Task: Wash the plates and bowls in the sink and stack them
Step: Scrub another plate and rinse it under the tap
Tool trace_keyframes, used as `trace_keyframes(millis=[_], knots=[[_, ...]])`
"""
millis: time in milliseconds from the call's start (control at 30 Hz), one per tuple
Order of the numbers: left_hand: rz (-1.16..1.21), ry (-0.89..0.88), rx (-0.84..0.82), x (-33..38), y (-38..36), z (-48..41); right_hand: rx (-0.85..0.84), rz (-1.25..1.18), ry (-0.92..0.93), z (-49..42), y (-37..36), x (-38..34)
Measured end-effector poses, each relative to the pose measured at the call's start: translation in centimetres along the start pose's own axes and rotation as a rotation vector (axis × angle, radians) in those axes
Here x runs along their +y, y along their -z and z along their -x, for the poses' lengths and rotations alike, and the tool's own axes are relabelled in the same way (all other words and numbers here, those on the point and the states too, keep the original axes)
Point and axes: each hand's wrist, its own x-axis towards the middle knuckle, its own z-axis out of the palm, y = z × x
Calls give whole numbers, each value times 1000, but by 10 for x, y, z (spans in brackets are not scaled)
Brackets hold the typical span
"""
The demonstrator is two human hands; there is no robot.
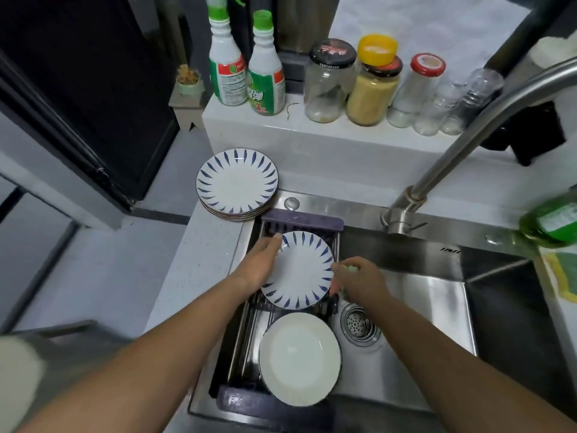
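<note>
Left hand (260, 264) fingers clamped on patterned plate (298, 270) over sink (437, 295), right hand (359, 279) fingers around green sponge (352, 269).

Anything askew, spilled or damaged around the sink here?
Little stands out. The stack of patterned plates overhangs the counter's corner toward the sink, and a clear bottle on the ledge leans against its neighbours. No spills or breakage show.

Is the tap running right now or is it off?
Off, as far as shows: no water falls from the tap, though its spout end is out of frame, and the sink floor looks undisturbed.
</note>
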Motion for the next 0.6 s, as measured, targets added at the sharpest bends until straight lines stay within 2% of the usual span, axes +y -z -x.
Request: trace_keyframes(millis=[200, 467, 600], knots=[[-42, -17, -23, 3, -11, -31, 132, 134, 43, -14, -18, 13], [-58, 10, -75, 4, -17, -55, 215, 317, -34, -29, -30, 10], [-81, 5, -88, 7, -15, -56, 248, 330, -65, -32, -34, 8]])
